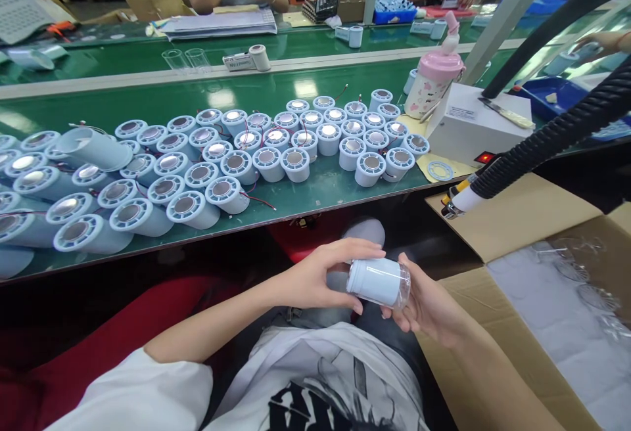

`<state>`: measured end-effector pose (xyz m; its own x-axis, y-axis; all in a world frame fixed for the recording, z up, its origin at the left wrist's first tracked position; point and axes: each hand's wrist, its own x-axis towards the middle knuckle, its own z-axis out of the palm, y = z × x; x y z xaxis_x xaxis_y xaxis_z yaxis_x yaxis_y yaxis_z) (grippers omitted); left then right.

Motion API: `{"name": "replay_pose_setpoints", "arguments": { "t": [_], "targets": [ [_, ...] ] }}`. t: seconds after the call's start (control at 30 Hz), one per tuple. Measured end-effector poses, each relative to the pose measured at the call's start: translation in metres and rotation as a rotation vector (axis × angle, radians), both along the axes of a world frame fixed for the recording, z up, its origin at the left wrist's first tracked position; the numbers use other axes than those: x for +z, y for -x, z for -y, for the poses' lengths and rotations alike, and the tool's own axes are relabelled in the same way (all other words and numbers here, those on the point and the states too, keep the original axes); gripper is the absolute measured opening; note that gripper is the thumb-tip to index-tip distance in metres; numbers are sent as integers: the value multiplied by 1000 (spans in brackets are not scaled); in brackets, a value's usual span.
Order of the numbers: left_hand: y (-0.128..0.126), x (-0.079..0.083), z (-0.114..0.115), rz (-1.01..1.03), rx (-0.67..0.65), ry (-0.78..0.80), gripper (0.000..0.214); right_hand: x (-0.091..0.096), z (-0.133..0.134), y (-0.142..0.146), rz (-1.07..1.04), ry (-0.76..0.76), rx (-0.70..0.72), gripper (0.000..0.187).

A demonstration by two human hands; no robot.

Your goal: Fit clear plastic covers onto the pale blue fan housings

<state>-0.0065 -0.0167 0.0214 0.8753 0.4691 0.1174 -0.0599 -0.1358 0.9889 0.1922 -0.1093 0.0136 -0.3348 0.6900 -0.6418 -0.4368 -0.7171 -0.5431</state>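
White cylinder [378,281] | held by left hand [315,280] and right hand [428,306]

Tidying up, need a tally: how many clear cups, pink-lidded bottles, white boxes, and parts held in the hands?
Clear round cups: 2
Pink-lidded patterned drink bottle: 1
White rectangular box: 1
Pale blue plastic cylinder in left hand and right hand: 1
Total: 5

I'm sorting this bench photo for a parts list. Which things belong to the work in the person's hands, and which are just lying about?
In hand:
- pale blue cylinder, held between left hand and right hand
- matching cylinders massed on the green table
- open cardboard box beside the right hand

Lying about:
- pink bottle
- white box
- black hose
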Motion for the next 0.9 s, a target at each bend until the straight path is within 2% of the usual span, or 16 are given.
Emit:
{"name": "replay_pose_setpoints", "arguments": {
  "t": [0.13, 0.23, 0.3, 0.37, 0.43, 0.5, 0.57, 0.67, 0.73, 0.8, 0.9],
  "targets": [
    [-1, 3, 1, -55, 14, -24, 64, -6, 1, 1, -1, 2, 49, 65],
    [-2, 5, 1, -113, 36, 15, 63, -16, 4, 0, 123, -130, 39, 68],
    [-2, 7, 1, -161, 64, 64, 64, -20, 8, -2, 300, -364, -55, 65],
    [-2, 8, 1, -199, 74, 111, 65, -21, 13, -6, 541, -676, -135, 61],
    [-1, 10, 1, -220, 62, 160, 65, -20, 17, -10, 785, -982, -105, 63],
    [-2, 9, 0, -221, 36, 220, 66, -21, 19, -14, 952, -1171, -33, 63],
    [-8, 5, -5, -200, 17, 280, 71, -27, 20, -15, 989, -1193, -52, 60],
    [-28, -11, -19, -140, 35, 322, 85, -47, 17, -15, 911, -1069, -296, 54],
    [-51, -24, -34, -113, 33, 348, 94, -65, 13, -18, 857, -984, -492, 51],
    [-80, -34, -50, -101, -26, 376, 98, -82, 7, -26, 801, -902, -650, 51],
    [-121, -41, -72, -73, -157, 353, 87, -97, -5, -42, 738, -844, -790, 52]
  ]
}}
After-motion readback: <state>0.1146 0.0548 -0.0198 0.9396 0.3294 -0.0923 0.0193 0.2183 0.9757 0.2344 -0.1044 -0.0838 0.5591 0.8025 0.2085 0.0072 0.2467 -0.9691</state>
